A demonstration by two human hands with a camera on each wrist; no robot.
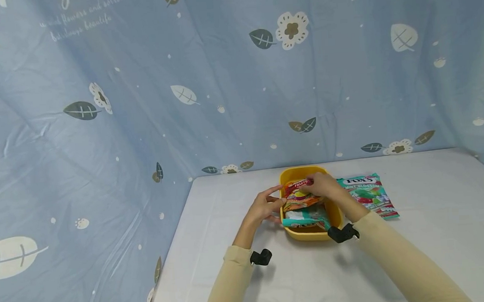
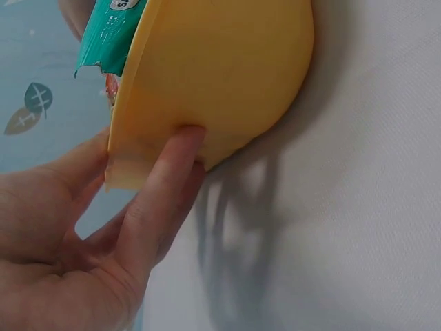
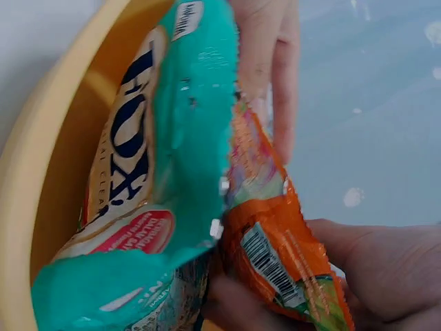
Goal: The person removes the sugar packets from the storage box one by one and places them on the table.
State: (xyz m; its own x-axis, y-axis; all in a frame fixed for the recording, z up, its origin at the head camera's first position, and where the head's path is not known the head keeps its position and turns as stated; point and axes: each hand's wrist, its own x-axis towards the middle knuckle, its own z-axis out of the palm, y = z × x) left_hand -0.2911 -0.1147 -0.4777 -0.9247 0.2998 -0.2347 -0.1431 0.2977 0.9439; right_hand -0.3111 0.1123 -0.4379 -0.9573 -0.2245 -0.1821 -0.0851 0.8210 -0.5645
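A yellow tub (image 1: 313, 235) stands on the table. My left hand (image 1: 266, 207) grips its left side, with fingers (image 2: 169, 179) against the outer wall and the thumb at the rim. My right hand (image 1: 321, 184) reaches over the tub and holds a red and orange "Fruits" candy bag (image 3: 265, 234) by its edge. That bag sits in the far part of the tub. In front of it lies a teal and white Fox's candy bag (image 3: 193, 131), its near end leaning over the rim.
Another teal Fox's Mint Blossom bag (image 1: 369, 191) lies flat on the white table (image 1: 299, 277), right of the tub and partly behind my right forearm. A blue patterned curtain (image 1: 237, 77) hangs behind and along the left side.
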